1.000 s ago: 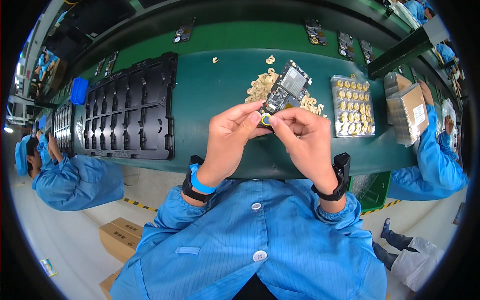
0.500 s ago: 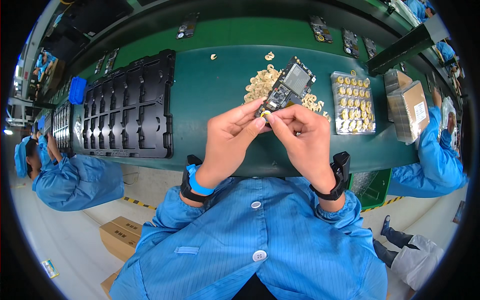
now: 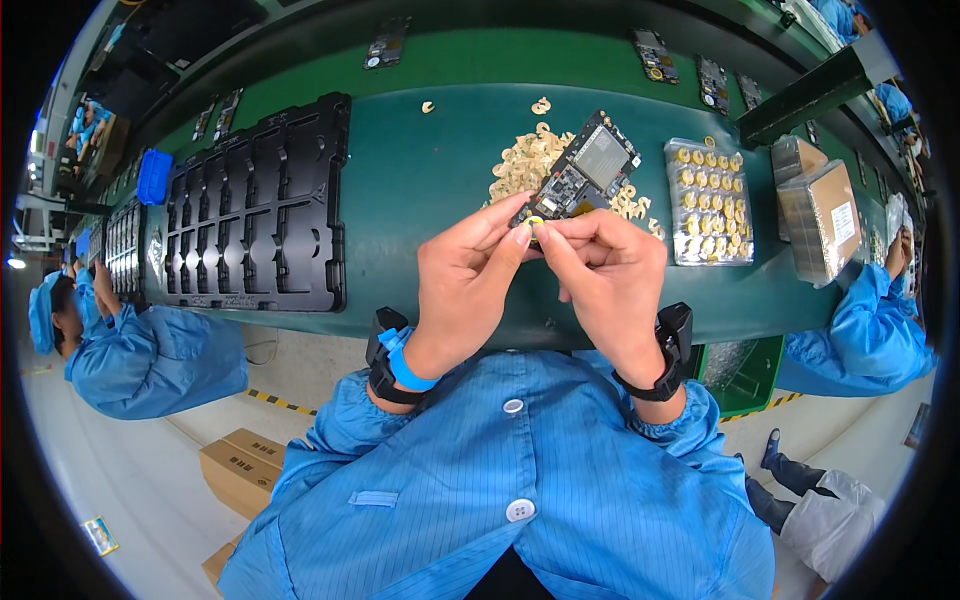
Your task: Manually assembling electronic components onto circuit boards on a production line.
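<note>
A dark circuit board with a grey metal shield is held tilted over the green bench, its lower end between my two hands. My left hand grips that lower end, thumb on top and fingers at the side and behind. Between my thumb tips is a small round part with a yellow rim, lying at the board's lower end. My right hand pinches at this part and the board's edge, its other fingers curled. Behind the board is a pile of beige C-shaped pieces, partly hidden.
A clear tray of yellow-rimmed round parts lies right of the pile. Further right are wrapped brown packages beneath a dark post. A black compartmented tray stands left. More boards lie on the far belt. Co-workers sit on both sides.
Both hands keep hold of the board, which has shifted slightly right. Boards on the far belt have moved a little right. The right-hand co-worker's arm has changed position.
</note>
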Available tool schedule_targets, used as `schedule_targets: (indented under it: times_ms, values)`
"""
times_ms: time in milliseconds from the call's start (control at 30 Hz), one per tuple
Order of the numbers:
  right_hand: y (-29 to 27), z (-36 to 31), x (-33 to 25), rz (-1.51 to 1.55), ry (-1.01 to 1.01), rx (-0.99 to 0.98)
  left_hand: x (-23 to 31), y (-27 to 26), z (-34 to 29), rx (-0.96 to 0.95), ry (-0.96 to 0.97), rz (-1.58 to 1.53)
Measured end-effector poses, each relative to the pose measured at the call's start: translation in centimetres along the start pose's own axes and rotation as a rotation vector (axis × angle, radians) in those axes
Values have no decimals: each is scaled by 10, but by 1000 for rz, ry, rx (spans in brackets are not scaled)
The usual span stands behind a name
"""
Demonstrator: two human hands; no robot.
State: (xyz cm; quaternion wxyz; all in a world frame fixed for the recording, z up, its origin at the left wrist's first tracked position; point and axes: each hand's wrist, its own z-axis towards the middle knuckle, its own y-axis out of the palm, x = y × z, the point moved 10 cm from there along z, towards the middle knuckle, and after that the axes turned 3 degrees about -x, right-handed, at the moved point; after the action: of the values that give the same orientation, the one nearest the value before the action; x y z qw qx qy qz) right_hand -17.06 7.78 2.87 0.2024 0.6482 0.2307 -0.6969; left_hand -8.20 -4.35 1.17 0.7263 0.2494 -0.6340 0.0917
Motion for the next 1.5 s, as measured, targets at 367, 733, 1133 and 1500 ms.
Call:
schedule_targets:
  times_ms: [367,733,1133,1500]
  values:
    - [3,2,-6,-94,-35,-21,4,-2,1,26,23,70]
    - [3,3,-10,-217,-127,-23,2,-4,2,41,-7,62]
    - [1,8,-4,-144,-53,-116,-5,-4,5,27,-72,-2]
    - [13,1,-32,-451,-408,-119,-8,-9,5,42,-75,-3]
